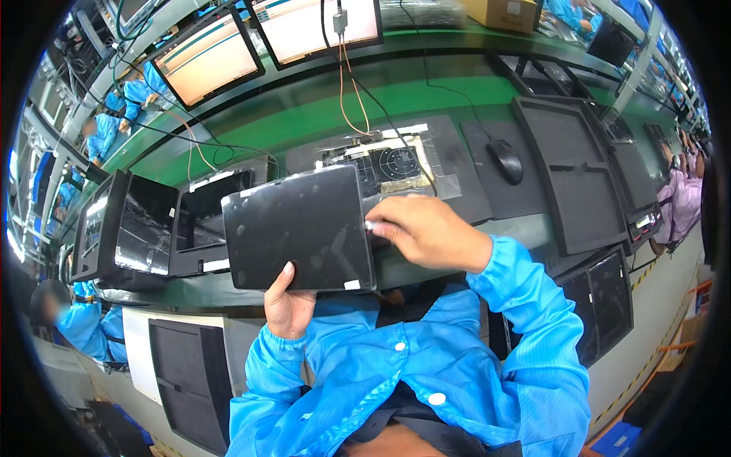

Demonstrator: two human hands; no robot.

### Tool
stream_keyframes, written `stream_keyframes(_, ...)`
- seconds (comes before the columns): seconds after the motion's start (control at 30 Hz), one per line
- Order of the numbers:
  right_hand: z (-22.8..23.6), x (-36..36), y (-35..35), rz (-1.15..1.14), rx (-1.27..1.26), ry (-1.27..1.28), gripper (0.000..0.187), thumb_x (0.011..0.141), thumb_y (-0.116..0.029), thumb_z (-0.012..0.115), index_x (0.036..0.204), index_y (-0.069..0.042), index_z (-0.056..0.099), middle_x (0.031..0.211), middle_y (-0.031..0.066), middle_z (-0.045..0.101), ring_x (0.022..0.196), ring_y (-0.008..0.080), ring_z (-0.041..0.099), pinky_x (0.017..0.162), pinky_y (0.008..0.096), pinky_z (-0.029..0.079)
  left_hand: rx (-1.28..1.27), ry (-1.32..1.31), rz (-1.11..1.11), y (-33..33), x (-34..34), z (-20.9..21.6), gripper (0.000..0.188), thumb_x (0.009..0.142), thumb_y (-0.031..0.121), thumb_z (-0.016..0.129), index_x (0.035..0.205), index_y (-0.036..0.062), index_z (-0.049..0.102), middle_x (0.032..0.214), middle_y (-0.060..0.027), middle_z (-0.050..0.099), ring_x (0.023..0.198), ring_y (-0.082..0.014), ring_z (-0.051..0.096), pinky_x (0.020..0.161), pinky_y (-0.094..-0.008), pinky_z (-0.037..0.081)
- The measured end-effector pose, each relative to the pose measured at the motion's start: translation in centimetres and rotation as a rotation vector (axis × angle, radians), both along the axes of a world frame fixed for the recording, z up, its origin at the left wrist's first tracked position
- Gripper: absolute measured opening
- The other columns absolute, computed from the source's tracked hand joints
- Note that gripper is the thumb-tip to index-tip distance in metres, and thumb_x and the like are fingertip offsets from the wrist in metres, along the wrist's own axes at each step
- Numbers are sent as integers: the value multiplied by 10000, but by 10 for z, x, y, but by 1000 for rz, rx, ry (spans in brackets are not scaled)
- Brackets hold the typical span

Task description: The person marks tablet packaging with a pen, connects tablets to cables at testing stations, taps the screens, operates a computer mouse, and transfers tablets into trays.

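Note:
My left hand (289,306) is closed on the lower edge of a black tablet (297,228), its thumb on the front face. The tablet is tilted up above the bench edge, with its screen dark, smudged and film-covered. A small white tag sits at its lower right corner. At the tablet's right edge, my right hand (430,232) pinches a small silver-white cable plug (371,225); the fingers partly hide it. A black cable (396,126) drops from above and passes behind my right hand. Just beyond the tablet lies a test fixture (396,160) with a circular target pattern.
Two lit monitors (209,61) stand at the back. On the right are a black mouse (505,161) and large black foam trays (579,175). More tablets (145,225) stand in black holders on the left. Co-workers in blue (95,327) sit further left.

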State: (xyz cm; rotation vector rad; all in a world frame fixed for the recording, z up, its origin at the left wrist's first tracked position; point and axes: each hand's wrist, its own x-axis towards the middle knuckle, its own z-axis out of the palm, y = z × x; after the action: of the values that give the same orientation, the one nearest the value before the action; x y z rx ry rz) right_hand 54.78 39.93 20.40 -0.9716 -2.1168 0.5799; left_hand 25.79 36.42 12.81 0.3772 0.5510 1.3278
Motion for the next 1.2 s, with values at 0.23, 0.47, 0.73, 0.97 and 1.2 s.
stream_keyframes(0.23,0,46,2,-376,482,-241,376,871,-296,789,1153,-67,692,1179,90,659,1180,305,616,1104,547,402,2,-87,-117,44,97,11,295,1036,136,620,1302,9,609,1300,-140,676,1237,-283,640,1124,-455,491)
stream_keyframes(0.47,-36,90,3,-428,413,-390,534,841,-317,827,1305,-97,681,1334,150,613,1238,348,592,1057,498,460,46,-245,-269,84,166,-3,297,1057,172,604,1249,-54,613,1276,-162,676,1234,-266,635,1166,-429,462)
stream_keyframes(0.73,-69,102,11,-513,311,-346,482,846,-299,827,1271,-102,715,1191,113,663,966,307,688,824,407,558,-130,-205,-489,98,157,-7,402,1080,205,567,1357,-81,511,1386,-242,578,1322,-349,578,1190,-466,460)
stream_keyframes(0.97,-80,101,10,-608,268,-150,478,815,-139,855,1265,-61,716,1189,134,653,965,288,706,802,376,577,-193,-169,-613,100,158,-4,493,1104,289,524,1427,-78,454,1446,-268,520,1353,-383,553,1175,-500,469)
stream_keyframes(1.2,-80,107,7,-527,238,-263,433,801,-213,859,1197,-80,741,1250,127,646,1138,317,647,924,425,532,-178,314,-943,71,128,27,458,1066,372,582,1326,-5,590,1256,-205,707,1210,-333,674,1001,-448,557)
